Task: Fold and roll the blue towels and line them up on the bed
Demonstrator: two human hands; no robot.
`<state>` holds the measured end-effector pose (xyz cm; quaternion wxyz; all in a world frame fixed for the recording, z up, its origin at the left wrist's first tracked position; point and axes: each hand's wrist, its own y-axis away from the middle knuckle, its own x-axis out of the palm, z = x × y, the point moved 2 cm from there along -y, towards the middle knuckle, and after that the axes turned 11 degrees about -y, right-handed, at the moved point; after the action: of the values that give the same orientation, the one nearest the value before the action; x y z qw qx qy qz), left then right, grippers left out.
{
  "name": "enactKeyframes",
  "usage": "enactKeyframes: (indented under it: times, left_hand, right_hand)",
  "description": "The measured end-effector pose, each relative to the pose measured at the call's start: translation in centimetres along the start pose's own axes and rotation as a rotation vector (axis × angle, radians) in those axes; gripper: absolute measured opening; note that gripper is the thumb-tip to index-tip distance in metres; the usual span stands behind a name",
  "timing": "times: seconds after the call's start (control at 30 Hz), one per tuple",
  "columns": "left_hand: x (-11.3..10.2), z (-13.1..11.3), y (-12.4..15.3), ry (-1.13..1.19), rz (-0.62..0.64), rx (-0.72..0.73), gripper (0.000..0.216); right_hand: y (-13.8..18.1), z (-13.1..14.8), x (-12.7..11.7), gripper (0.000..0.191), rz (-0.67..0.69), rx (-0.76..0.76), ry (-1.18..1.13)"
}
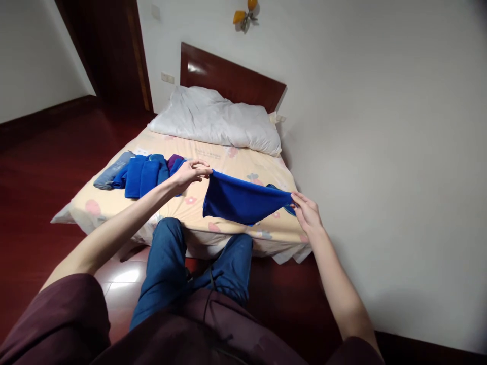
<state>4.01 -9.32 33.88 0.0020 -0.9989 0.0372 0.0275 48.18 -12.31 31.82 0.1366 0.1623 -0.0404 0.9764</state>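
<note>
A dark blue cloth (243, 201) hangs stretched in the air between my two hands, above the foot of the bed (228, 162). My left hand (189, 173) pinches its left corner. My right hand (307, 213) pinches its right corner, fingers pressed together. The cloth sags in the middle. On the bed's left side lies a row of folded cloths (142, 174), mostly blue, with a grey-blue one at the left end and a purple one behind.
A white pillow (216, 120) lies at the head of the bed below the dark wood headboard (232, 78). A white wall runs close along the bed's right side. My knees in blue trousers (198, 263) are at the bed's foot. Dark red floor lies left.
</note>
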Motion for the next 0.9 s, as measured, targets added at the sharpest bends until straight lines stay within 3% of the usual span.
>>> enactKeyframes:
  times: [0.23,0.47,0.53,0.6,0.73,0.83,0.9]
  left_hand:
    - [-1.3,2.0,-1.7,-0.004,-0.051,-0.102,0.051]
    - [-0.7,5.1,-9.3,-0.020,-0.211,-0.116,0.038]
    - [-0.5,5.0,-11.7,-0.023,-0.262,-0.030,0.035]
    - [-0.6,4.6,-13.5,-0.033,-0.287,0.107,0.033]
    - [-1.4,4.3,-14.5,-0.067,-0.309,0.395,0.036]
    - [-2.1,6.8,-12.9,-0.157,-0.379,0.468,0.040]
    - [-2.3,10.1,-11.1,-0.270,-0.403,0.446,0.041]
  right_hand:
    - [-2.3,-1.4,0.6,0.045,0.038,0.053,0.080]
    - [-8.8,-5.1,4.7,0.027,-0.013,0.180,0.188]
    - [-10.8,-5.8,6.0,0.027,-0.056,0.127,0.195]
    - [-12.4,-6.1,6.9,0.031,-0.056,-0.023,0.171]
    - [-13.9,-7.1,6.8,0.044,0.040,-0.360,0.112]
    - [-13.2,-9.8,5.2,0.049,0.088,-0.402,0.124]
    - [-12.0,-12.8,3.7,0.049,0.106,-0.365,0.157]
